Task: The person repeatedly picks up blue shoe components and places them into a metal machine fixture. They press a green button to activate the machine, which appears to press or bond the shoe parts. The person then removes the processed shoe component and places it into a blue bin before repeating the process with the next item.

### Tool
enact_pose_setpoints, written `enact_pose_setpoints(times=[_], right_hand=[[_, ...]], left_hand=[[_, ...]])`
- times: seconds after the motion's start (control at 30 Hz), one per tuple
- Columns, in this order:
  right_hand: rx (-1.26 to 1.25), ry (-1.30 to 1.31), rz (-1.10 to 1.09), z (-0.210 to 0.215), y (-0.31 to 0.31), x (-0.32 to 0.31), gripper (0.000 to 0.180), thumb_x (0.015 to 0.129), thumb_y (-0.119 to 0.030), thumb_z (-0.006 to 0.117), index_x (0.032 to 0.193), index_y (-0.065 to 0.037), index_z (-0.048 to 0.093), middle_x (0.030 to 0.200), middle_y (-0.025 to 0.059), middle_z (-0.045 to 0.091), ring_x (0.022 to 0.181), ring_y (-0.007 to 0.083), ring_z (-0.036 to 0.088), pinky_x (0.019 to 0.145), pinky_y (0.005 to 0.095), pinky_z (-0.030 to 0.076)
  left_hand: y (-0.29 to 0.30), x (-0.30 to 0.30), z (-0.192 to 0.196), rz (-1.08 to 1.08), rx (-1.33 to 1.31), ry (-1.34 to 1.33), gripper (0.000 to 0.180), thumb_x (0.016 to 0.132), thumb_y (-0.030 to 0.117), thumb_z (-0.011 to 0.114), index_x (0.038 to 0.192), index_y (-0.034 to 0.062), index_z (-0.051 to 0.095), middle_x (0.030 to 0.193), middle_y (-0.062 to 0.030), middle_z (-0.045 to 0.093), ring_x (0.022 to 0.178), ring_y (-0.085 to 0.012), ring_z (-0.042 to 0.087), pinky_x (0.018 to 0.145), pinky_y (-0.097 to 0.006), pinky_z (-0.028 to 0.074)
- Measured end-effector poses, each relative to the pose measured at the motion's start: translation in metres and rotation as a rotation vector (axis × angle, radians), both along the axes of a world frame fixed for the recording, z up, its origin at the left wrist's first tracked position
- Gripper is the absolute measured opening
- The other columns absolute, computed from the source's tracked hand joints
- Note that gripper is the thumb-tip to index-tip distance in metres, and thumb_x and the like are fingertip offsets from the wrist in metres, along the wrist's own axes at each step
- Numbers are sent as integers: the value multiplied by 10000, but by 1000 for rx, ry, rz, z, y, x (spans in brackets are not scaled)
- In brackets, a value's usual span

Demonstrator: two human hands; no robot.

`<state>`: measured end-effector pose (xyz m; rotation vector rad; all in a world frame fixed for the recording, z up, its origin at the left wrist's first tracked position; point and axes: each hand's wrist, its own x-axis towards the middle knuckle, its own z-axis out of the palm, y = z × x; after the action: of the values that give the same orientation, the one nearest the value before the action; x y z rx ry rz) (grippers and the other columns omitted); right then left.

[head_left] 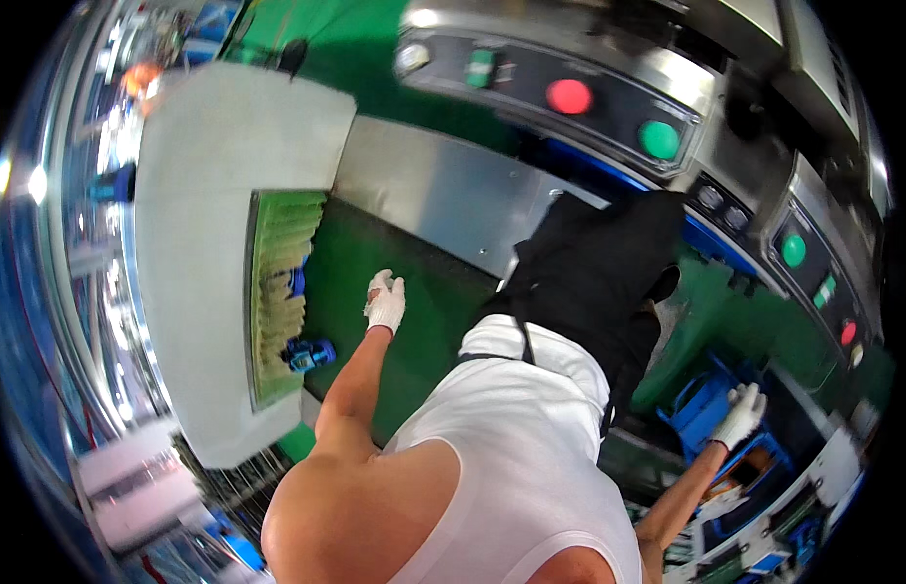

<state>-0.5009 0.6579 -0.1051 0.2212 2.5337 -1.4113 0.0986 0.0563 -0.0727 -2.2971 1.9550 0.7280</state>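
Note:
My left hand, in a white knitted glove, hangs over the green floor with its fingers apart and nothing visible in it. Left of it, a dark blue part sits at the edge of a yellow-green bristled strip set into a pale panel. My right hand, gloved the same way, is stretched out to the right with its fingers extended. It is over or beside a blue plastic crate; whether it touches the crate I cannot tell.
Ahead stands a metal machine with a control panel bearing red and green buttons. A second button panel is at the right. A pale grey panel lies left, and a metal plate runs low in front. Blurred racks line the far left.

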Motion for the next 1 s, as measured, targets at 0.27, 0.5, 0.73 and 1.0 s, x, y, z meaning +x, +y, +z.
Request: enact_pose_setpoints(times=[0.27,0.5,0.73,1.0], right_hand=[[379,-179,460,45,-222,53,787,978,-264,747,1608,9,363,1624,212,427,1201,255,630,834,354,601],[1284,52,824,87,-232,-38,745,973,-378,719,1571,-34,439,1532,258,524,1349,401,554,1069,469,506],[1033,120,690,147,-267,-47,749,967,-415,717,1565,-42,461,1369,265,638,1130,390,696,963,466,560],[611,41,838,151,-317,41,654,966,-174,742,1546,-35,475,1426,193,635,1274,298,657,1015,394,552]], left_hand=[[38,201,38,871,-253,-552,803,901,468,709,1554,102,416,1345,-276,590,1218,-482,609,987,-606,519],[29,414,17,723,-257,-246,837,997,524,584,1611,-6,378,1672,-240,364,1517,-407,377,1239,-428,326],[16,441,-30,674,-160,-524,521,1061,415,503,1400,43,635,1459,-247,590,1310,-426,566,1112,-511,455],[15,300,25,61,-286,-559,343,1089,332,524,1245,68,679,1158,-224,650,1044,-408,660,893,-491,543]])
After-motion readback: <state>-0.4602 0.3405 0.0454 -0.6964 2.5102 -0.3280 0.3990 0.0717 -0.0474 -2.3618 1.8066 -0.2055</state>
